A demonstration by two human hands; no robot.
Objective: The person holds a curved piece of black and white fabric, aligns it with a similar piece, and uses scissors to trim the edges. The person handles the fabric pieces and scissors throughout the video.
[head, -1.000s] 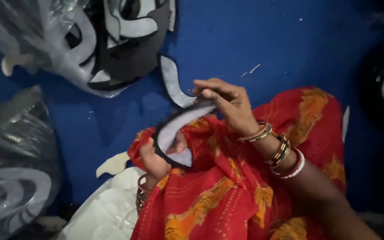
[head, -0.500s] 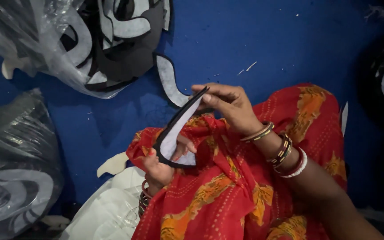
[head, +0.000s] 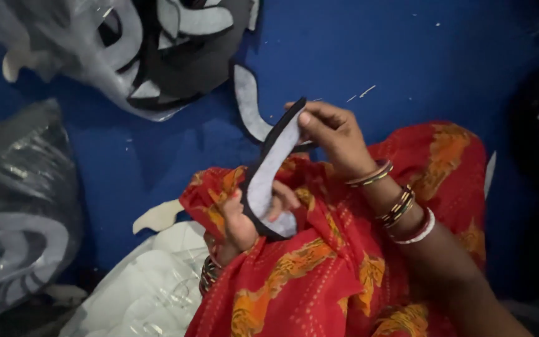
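Note:
I hold a curved, U-shaped cut piece (head: 269, 171), grey-white on its face with a black edge, above my lap. My right hand (head: 335, 137) pinches its upper end between thumb and fingers. My left hand (head: 244, 218) grips its lower bend, partly wrapped in red and orange patterned cloth (head: 319, 268). Bangles ring both wrists. A second curved grey piece (head: 247, 103) lies on the blue surface just behind the held one.
A clear plastic bag (head: 138, 50) of black and grey cut pieces lies at the top left. Another bag (head: 14, 212) sits at the left edge. A white sack (head: 145, 287) lies at the bottom left. Blue sheet (head: 375, 56) covers the ground.
The held piece has turned from lying flat to standing more upright. My right hand has lifted its end up and slightly left; my left hand stayed on the lower bend.

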